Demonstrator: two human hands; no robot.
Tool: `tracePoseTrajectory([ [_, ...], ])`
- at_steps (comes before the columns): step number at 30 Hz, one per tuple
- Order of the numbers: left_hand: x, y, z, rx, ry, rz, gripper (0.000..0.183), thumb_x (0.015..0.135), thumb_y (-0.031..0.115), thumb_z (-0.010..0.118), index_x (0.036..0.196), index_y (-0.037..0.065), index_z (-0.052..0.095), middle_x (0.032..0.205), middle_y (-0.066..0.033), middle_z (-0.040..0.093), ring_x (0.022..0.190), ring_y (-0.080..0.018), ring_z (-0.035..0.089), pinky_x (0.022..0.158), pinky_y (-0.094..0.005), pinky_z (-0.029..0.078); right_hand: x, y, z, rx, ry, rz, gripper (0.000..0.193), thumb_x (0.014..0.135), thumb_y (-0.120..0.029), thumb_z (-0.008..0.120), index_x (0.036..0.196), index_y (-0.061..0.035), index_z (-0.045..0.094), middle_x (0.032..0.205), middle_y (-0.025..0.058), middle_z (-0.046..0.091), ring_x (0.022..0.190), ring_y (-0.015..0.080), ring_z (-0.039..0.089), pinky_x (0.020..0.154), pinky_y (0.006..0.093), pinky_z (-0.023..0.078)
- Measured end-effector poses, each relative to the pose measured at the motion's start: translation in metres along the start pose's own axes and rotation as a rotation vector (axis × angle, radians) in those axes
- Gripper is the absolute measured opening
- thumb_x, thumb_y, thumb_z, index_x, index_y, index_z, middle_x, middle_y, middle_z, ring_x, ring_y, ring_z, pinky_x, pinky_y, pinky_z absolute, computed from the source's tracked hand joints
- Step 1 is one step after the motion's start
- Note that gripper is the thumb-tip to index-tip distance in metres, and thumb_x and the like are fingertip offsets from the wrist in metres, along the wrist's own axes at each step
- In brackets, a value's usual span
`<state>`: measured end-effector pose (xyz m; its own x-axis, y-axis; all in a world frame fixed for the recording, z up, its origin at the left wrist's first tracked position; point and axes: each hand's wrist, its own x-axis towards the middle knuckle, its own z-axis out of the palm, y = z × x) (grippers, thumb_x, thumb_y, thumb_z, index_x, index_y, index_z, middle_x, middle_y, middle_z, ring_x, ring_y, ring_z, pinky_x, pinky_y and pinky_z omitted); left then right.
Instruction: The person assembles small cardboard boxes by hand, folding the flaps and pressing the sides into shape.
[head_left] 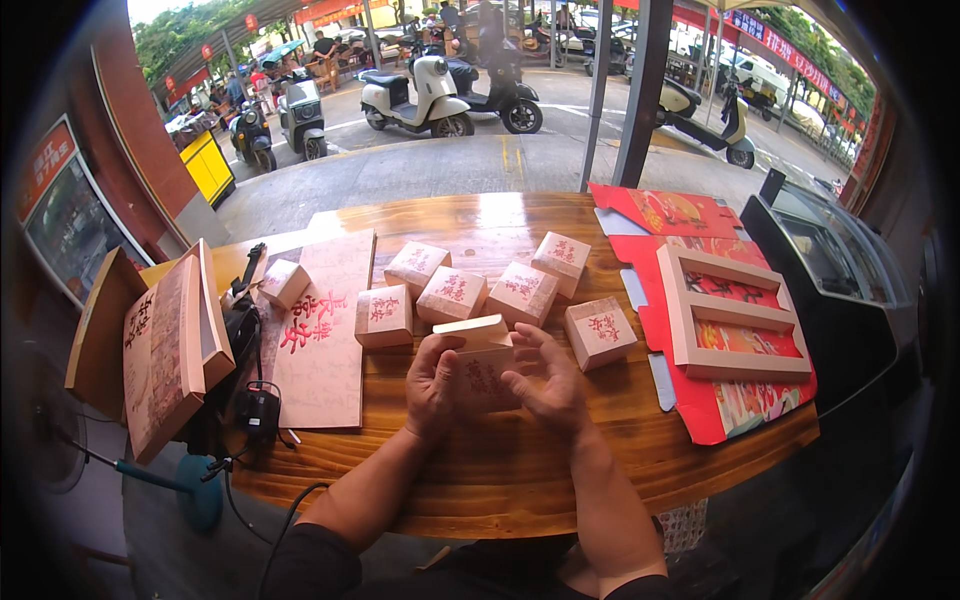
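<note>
Between my hands, above the front middle of the table, is a small pink cardboard box (pixel 484 382) with dark printing on its front and its top flap (pixel 470 327) raised. My left hand (pixel 432 388) grips its left side, thumb in front and fingers behind. My right hand (pixel 550 385) has its thumb against the right side, with the fingers curved up near the flap. The inside is hidden from me. Several similar closed boxes stand just beyond, among them one box (pixel 384 316) at the left and another (pixel 600 333) at the right.
A flat pink printed panel (pixel 325 370) lies to the left, with a small box (pixel 285 284) on it. Further left are a large open box (pixel 165 350) and a black adapter (pixel 262 410) with cables. A pink divider frame (pixel 690 335) rests on red printed cardboard (pixel 655 285) at the right.
</note>
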<state>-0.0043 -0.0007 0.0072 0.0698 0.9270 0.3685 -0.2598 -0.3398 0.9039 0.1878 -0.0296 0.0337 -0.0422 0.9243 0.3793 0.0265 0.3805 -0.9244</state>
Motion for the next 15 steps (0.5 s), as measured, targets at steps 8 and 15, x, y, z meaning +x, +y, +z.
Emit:
tracePoseTrajectory([
  [8, 0.004, -0.004, 0.002, -0.308, 0.12, -0.033, 0.039, 0.104, 0.037, 0.055, 0.125, 0.005, 0.055, 0.114, -0.0062, 0.062, 0.101, -0.0132, 0.058, 0.089, -0.0278, 0.049, -0.002, 0.016, 0.001, 0.127, -0.157, 0.188, 0.078, 0.088, -0.016, 0.078, 0.15, -0.002, 0.034, 0.121, 0.0113, 0.059, 0.096, 0.0154, 0.063, 0.083, 0.0285, 0.054],
  [15, 0.004, -0.009, -0.005, -0.204, 0.095, 0.012, 0.036, 0.102, 0.029, 0.061, 0.127, 0.006, 0.054, 0.112, -0.0043, 0.061, 0.104, -0.0111, 0.056, 0.092, -0.0262, 0.046, 0.001, 0.02, 0.002, 0.245, -0.026, 0.292, 0.07, 0.089, -0.019, 0.077, 0.143, 0.0025, 0.039, 0.113, 0.009, 0.061, 0.087, 0.0101, 0.062, 0.07, 0.0233, 0.053],
])
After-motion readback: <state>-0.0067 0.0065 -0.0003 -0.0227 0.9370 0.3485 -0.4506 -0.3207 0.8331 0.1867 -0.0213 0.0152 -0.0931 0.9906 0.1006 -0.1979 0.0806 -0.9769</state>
